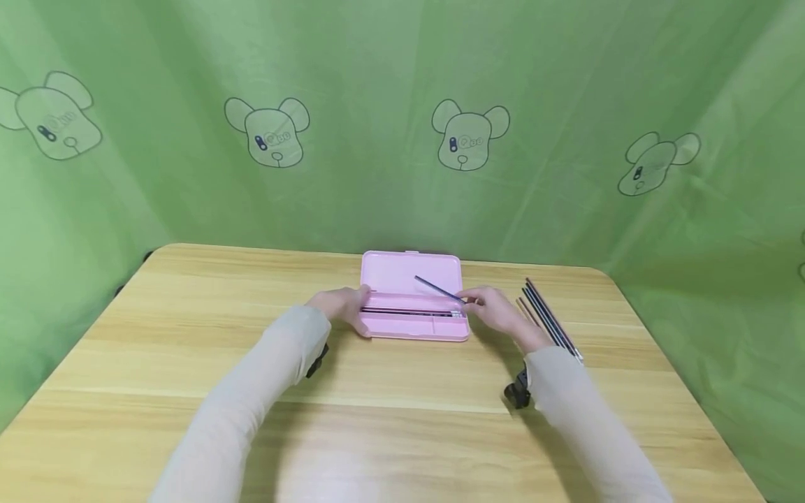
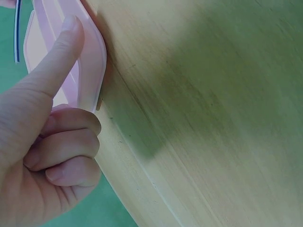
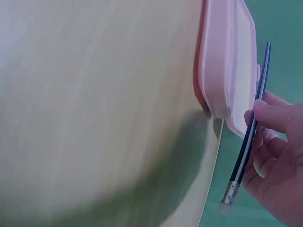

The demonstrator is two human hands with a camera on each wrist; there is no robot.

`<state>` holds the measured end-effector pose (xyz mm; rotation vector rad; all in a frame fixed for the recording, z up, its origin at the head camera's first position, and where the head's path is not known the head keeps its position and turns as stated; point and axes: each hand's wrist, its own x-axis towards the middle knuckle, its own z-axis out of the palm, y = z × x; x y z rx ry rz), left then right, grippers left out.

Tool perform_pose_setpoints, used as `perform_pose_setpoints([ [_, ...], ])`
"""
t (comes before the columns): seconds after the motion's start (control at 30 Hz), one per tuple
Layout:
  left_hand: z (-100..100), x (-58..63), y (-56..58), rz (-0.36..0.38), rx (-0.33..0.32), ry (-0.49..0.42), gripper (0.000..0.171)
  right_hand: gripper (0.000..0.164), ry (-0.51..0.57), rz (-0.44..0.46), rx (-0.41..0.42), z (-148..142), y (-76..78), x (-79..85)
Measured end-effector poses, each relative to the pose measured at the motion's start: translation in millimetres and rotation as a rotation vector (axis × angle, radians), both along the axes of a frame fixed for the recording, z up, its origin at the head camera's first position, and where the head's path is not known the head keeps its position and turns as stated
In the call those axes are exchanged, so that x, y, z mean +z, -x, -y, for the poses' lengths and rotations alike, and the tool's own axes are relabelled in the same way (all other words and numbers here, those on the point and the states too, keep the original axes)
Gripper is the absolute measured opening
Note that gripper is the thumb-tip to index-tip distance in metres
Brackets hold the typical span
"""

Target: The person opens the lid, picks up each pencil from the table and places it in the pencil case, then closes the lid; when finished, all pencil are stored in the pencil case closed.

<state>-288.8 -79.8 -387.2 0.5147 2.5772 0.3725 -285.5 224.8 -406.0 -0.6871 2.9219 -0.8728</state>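
A pink pencil case lies open on the table, its lid tipped back toward the curtain. Several dark pencils lie lengthwise inside it, white ends to the right. My left hand holds the case's left end, the thumb over its front part and the other fingers curled at the end, as the left wrist view shows. Between thumb and fingers, my right hand pinches a dark striped pencil near the case's right end. This pencil is raised and slanted over the case, its white eraser end toward me in the right wrist view.
To the right of the case, several more pencils lie side by side on the wooden table, partly behind my right forearm. A green curtain with bear-head drawings hangs behind the table and along both sides.
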Motion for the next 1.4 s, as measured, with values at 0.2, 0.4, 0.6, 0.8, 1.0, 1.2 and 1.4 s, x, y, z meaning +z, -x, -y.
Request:
perform_pose_setpoints([
  [0.2, -1.8, -1.5, 0.1, 0.012, 0.014, -0.014, 0.091, 0.029, -0.081, -0.047, 0.023, 17.1, -2.2, -0.8],
  [0.4, -0.1, -1.9, -0.2, 0.015, 0.012, -0.037, 0.09, 0.029, -0.178, -0.089, 0.035, 34.7, -1.1, -1.2],
  [0.6, -1.7, -1.4, -0.2, 0.029, 0.026, -0.023, 0.097, 0.029, -0.293, -0.131, 0.03, 49.1, 4.8, -4.3],
  [0.8, -0.4, -4.7, 1.9, 0.017, 0.015, -0.031, 0.097, 0.03, -0.33, -0.131, 0.041, 67.0, 7.6, -5.7],
  [1.0, 1.1, -4.6, 3.0, 0.017, 0.014, -0.017, 0.095, 0.032, -0.357, -0.125, 0.046, 78.5, 7.8, -7.3],
  [1.2, 1.6, -3.8, 3.1, 0.013, 0.011, -0.022, 0.098, 0.035, -0.376, -0.133, 0.063, 84.1, 9.7, -10.2],
  [1.4, 1.1, -3.3, 2.1, 0.027, 0.034, -0.023, 0.099, 0.041, -0.411, -0.121, 0.068, 87.1, 11.8, -10.3],
])
